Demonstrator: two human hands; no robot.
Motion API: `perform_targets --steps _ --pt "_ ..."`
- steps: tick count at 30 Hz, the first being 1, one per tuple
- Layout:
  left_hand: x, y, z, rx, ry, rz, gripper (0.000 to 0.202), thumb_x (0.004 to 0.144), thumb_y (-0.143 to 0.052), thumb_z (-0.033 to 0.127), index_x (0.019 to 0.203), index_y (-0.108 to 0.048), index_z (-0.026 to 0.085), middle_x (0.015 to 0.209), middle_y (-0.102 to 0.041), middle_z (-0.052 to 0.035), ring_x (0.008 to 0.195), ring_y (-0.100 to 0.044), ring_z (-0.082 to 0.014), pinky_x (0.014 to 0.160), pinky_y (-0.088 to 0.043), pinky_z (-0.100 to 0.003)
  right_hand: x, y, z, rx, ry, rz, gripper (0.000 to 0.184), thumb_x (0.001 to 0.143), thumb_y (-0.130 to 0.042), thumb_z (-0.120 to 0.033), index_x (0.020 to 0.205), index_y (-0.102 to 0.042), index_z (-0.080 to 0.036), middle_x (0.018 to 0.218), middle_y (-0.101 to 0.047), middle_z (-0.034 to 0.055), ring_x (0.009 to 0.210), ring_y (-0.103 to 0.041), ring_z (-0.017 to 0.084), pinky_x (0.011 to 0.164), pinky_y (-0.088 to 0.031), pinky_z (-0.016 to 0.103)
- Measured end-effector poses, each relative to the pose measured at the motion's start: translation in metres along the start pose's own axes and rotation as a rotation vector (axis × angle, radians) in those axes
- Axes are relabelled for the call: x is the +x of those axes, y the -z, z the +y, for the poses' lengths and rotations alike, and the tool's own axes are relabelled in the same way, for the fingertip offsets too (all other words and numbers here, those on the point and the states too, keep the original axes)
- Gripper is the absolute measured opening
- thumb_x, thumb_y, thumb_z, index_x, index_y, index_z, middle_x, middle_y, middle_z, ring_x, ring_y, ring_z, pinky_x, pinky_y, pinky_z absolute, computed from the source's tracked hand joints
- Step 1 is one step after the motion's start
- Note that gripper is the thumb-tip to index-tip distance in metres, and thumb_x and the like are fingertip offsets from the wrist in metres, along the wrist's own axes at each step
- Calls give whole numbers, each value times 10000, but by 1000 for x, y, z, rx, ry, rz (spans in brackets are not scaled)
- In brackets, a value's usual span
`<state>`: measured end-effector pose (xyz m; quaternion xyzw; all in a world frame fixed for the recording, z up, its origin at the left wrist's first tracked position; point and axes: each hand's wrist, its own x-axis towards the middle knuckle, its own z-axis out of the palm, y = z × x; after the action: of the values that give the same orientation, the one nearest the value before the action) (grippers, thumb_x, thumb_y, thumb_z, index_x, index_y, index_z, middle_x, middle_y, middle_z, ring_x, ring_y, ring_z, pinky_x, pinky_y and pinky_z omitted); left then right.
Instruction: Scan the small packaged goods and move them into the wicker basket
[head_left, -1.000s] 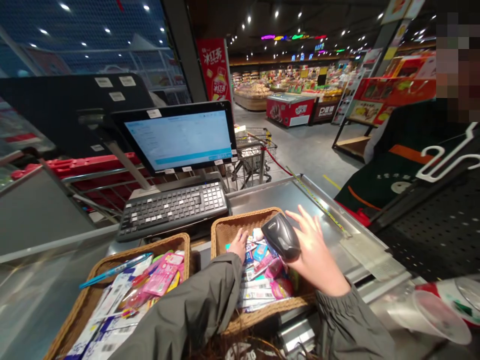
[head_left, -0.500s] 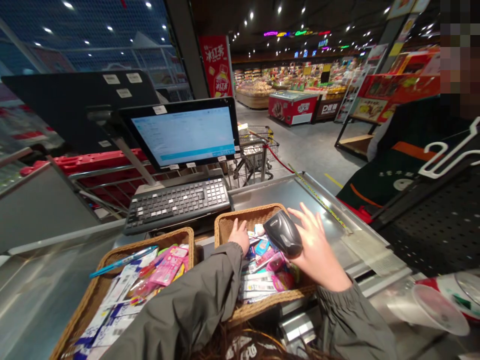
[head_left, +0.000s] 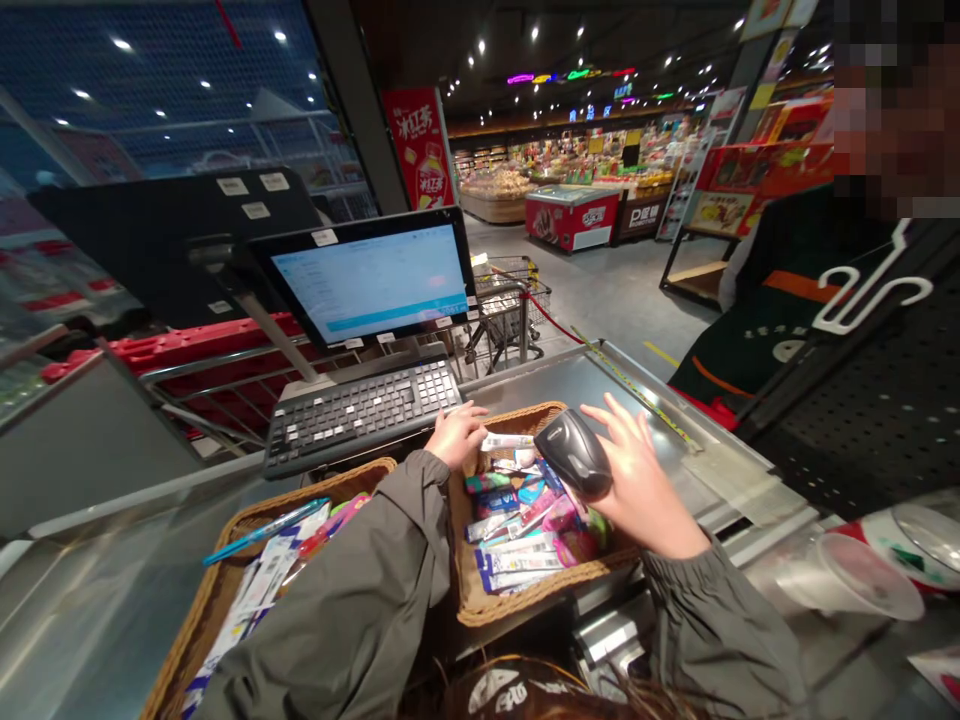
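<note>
Head view: right hand (head_left: pixel 641 490) seemingly closed on a barcode scanner (head_left: pixel 574 452) above a wicker basket (head_left: pixel 544 590), left hand (head_left: pixel 457 435) open at its rim

Two wicker baskets (head_left: pixel 551 412), one left hand (head_left: pixel 459 435), one right hand (head_left: pixel 641 485), one handheld barcode scanner (head_left: pixel 574 452), one keyboard (head_left: pixel 360 415), one monitor (head_left: pixel 369 278), one shopping cart (head_left: pixel 510 310), one plastic cup (head_left: pixel 855 575).

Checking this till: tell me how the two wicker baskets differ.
The left basket lies mostly under a grey sleeve; the right basket sits open to view. The left holds a blue pen and flat white packets; the right, small colourful packets. Both are brown woven baskets of packaged goods.
</note>
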<state>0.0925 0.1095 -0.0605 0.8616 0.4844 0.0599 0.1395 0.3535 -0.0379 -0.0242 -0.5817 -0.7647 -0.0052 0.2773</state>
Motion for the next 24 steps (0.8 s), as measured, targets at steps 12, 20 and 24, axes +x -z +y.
perform_targets --steps 12,20,24 --pt "-28 53 21 -210 -34 225 311 932 -405 300 726 -614 196 1529 -417 -36 1482 -220 -299 1154 -156 -666 -1 6 -34 26 67 -40 424 822 -597 -361 1192 -643 -159 1439 -474 168 1454 -229 401 1143 -166 696" --pt "-39 61 23 -178 -76 340 290 946 -407 286 757 -608 197 1528 -419 -40 1481 -228 -288 1137 -145 -694 -6 4 -47 8 106 -60 471 832 -600 -387 1258 -607 -186 1445 -475 155 1461 -228 384 1148 -177 682" --pt "-44 63 25 -183 -86 359 294 952 -406 279 761 -613 196 1525 -423 -37 1478 -234 -292 1131 -151 -702 -8 3 -53 -1 115 -68 482 825 -607 -370 1272 -597 -188 1450 -471 157 1465 -213 390 1142 -185 687"
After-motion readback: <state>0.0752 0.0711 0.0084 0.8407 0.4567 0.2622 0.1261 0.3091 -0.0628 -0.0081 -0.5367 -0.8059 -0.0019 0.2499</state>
